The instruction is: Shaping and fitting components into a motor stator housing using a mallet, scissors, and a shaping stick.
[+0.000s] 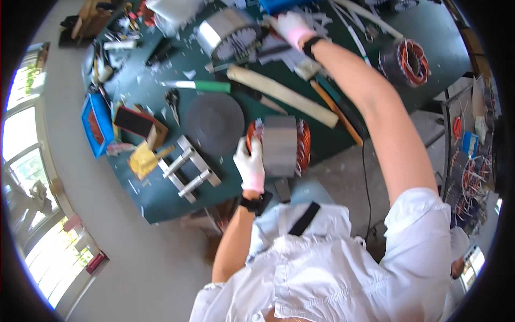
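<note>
A motor stator [280, 146] with a grey laminated core and orange-red copper windings lies on its side at the table's near edge. My left hand [250, 163], in a white and pink glove, grips its left end by the windings. Across the table, my right hand [291, 28], gloved the same way, reaches out with fingers extended over pale strips [322, 21]. Just left of that hand sits a second stator [228, 35] with pale slot liners. The right fingertips are blurred, and I can make out nothing held in them.
Around the near stator lie a round grey disc [214, 124], a long wooden stick [281, 95], a green-handled knife [206, 86], scissors [173, 104] and a metal frame [189, 170]. A wound stator [405, 63] stands far right. A blue bin [96, 124] sits at the left edge.
</note>
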`<state>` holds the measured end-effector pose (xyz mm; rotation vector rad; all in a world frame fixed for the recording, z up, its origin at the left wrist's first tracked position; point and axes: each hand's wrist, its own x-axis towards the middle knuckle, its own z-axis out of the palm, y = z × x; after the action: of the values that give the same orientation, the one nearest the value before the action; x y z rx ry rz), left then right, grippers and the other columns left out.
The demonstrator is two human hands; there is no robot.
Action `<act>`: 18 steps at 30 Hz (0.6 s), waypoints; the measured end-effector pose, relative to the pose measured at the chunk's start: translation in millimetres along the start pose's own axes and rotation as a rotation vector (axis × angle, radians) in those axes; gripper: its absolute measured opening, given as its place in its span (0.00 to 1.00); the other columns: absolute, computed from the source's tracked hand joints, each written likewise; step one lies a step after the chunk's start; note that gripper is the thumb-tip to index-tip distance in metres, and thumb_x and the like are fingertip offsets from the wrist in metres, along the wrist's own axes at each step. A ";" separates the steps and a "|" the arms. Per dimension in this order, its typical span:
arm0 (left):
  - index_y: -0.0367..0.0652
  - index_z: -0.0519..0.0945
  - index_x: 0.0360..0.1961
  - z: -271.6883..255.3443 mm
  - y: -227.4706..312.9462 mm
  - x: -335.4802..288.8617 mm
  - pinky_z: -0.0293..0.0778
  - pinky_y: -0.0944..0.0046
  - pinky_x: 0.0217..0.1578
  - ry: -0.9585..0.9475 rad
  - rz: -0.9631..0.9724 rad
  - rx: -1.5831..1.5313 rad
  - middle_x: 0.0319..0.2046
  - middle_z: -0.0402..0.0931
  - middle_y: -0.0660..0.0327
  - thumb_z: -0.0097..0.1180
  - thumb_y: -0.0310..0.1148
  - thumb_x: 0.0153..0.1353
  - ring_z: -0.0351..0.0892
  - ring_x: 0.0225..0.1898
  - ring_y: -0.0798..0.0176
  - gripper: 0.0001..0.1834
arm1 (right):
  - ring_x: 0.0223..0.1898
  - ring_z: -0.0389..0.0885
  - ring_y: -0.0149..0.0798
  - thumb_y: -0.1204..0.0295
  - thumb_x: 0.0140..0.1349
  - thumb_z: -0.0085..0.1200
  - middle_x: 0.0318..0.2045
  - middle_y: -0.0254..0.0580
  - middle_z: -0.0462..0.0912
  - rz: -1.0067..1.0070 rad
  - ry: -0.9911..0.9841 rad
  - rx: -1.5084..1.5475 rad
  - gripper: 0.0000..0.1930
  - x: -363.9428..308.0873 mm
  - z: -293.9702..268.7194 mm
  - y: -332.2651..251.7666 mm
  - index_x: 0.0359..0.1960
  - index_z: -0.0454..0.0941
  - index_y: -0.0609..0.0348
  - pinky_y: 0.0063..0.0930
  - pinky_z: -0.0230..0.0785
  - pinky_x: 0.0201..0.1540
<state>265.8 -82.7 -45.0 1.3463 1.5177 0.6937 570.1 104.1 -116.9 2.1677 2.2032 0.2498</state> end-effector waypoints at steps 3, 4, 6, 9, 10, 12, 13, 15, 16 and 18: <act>0.33 0.75 0.30 0.4 7.2 1.9 0.59 0.71 0.20 -0.020 -0.143 -0.022 0.14 0.66 0.66 0.51 0.34 0.62 0.59 0.19 0.77 0.12 | 0.29 0.81 0.47 0.54 0.64 0.45 0.28 0.47 0.81 0.179 0.022 0.087 0.18 3.0 -14.2 17.4 0.38 0.77 0.56 0.36 0.73 0.28; 0.34 0.75 0.31 4.1 5.8 3.8 0.59 0.73 0.22 -0.038 -0.144 -0.051 0.17 0.66 0.68 0.50 0.34 0.63 0.58 0.22 0.77 0.12 | 0.31 0.80 0.51 0.55 0.63 0.45 0.30 0.48 0.82 0.167 0.075 0.178 0.16 -17.8 -29.0 29.8 0.41 0.76 0.52 0.39 0.73 0.29; 0.34 0.75 0.31 10.0 4.1 4.9 0.58 0.74 0.24 -0.053 -0.142 -0.084 0.20 0.66 0.70 0.49 0.34 0.64 0.57 0.24 0.78 0.12 | 0.30 0.81 0.51 0.49 0.59 0.49 0.26 0.44 0.82 0.290 0.016 0.518 0.21 -71.4 -77.9 28.9 0.47 0.75 0.46 0.42 0.73 0.34; 0.33 0.75 0.29 7.6 1.1 6.7 0.63 0.69 0.23 -0.022 -0.081 -0.028 0.16 0.69 0.61 0.51 0.39 0.61 0.62 0.20 0.73 0.16 | 0.28 0.72 0.23 0.60 0.62 0.51 0.28 0.33 0.75 0.349 -0.033 1.433 0.20 -167.8 -109.0 -10.5 0.51 0.69 0.59 0.18 0.67 0.30; 0.33 0.75 0.29 4.8 -0.2 7.6 0.63 0.69 0.23 -0.005 -0.084 -0.032 0.16 0.69 0.61 0.51 0.39 0.61 0.62 0.20 0.73 0.16 | 0.30 0.75 0.26 0.59 0.62 0.51 0.29 0.35 0.76 0.432 -0.218 1.687 0.21 -203.8 -125.9 -24.7 0.50 0.68 0.61 0.20 0.68 0.32; 0.32 0.75 0.29 7.0 -1.5 11.4 0.64 0.67 0.24 -0.038 -0.069 0.026 0.16 0.70 0.57 0.51 0.39 0.61 0.63 0.19 0.70 0.16 | 0.29 0.78 0.29 0.57 0.67 0.43 0.26 0.35 0.76 0.734 -0.219 2.225 0.18 -266.0 -150.7 -73.0 0.46 0.68 0.59 0.21 0.69 0.34; 0.32 0.75 0.28 8.8 -1.7 13.8 0.65 0.65 0.24 -0.037 -0.045 0.023 0.16 0.70 0.54 0.50 0.40 0.61 0.64 0.18 0.66 0.18 | 0.28 0.78 0.30 0.54 0.67 0.42 0.25 0.35 0.76 0.688 -0.243 2.261 0.19 -293.8 -157.0 -90.6 0.44 0.68 0.60 0.21 0.69 0.34; 0.32 0.75 0.28 9.3 0.2 19.5 0.65 0.64 0.25 -0.036 -0.049 0.048 0.16 0.70 0.54 0.50 0.41 0.61 0.64 0.18 0.65 0.19 | 0.27 0.78 0.30 0.51 0.67 0.41 0.23 0.35 0.75 0.607 -0.373 2.311 0.21 -333.0 -159.9 -114.4 0.42 0.68 0.60 0.21 0.69 0.32; 0.32 0.75 0.27 12.1 4.2 22.8 0.66 0.63 0.25 -0.056 -0.053 0.065 0.16 0.70 0.53 0.50 0.42 0.61 0.65 0.18 0.64 0.19 | 0.27 0.77 0.30 0.51 0.67 0.41 0.22 0.35 0.75 0.590 -0.466 2.308 0.22 -347.0 -162.1 -119.5 0.41 0.68 0.61 0.21 0.69 0.31; 0.31 0.75 0.27 14.5 8.0 31.4 0.67 0.61 0.26 -0.073 -0.080 0.105 0.17 0.71 0.52 0.49 0.44 0.61 0.68 0.19 0.62 0.21 | 0.25 0.75 0.29 0.51 0.67 0.40 0.21 0.36 0.74 0.554 -0.456 2.289 0.22 -357.4 -156.8 -138.3 0.41 0.68 0.61 0.20 0.68 0.29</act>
<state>284.4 -53.4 -52.3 1.3660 1.5584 0.5163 419.0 -266.8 -11.8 2.1381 0.8549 -3.5146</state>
